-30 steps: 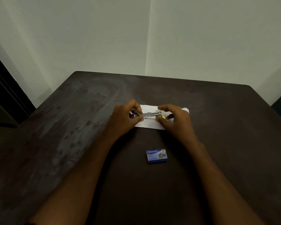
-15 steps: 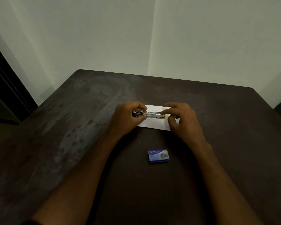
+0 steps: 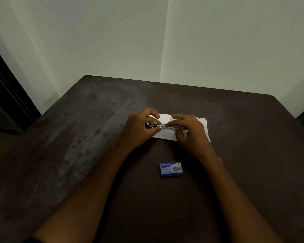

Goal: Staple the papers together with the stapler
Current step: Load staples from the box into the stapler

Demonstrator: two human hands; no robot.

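Change: stapler (image 3: 162,126) sits lower and flatter than half a second ago, close over the papers (image 3: 168,118); a second back its top looked swung open, now it looks nearly closed up
Change, right side: right hand (image 3: 189,130) has slid left along the stapler body, fingertips (image 3: 174,123) now on its middle and front end
Meaning: looks like loading or adjusting is wrapping up; papers not yet between the jaws as far as I can tell, so stapling still ahead
Left hand: left hand (image 3: 139,128) curled, pinching the dark rear end of the stapler between thumb and fingers, wrist low near the table (image 3: 77,137)
Right hand: palm down, fingers bent, closed lightly on the metal front part; heel hovers over the papers' near right edge
Papers: white stack flat on the table, under and behind both hands, right corner sticking out
Staple box: staple box (image 3: 171,169) blue, closed, near side of the table between the forearms, apart from both
Loose staple: loose staple (image 3: 151,155) tiny, on the table just beyond the box
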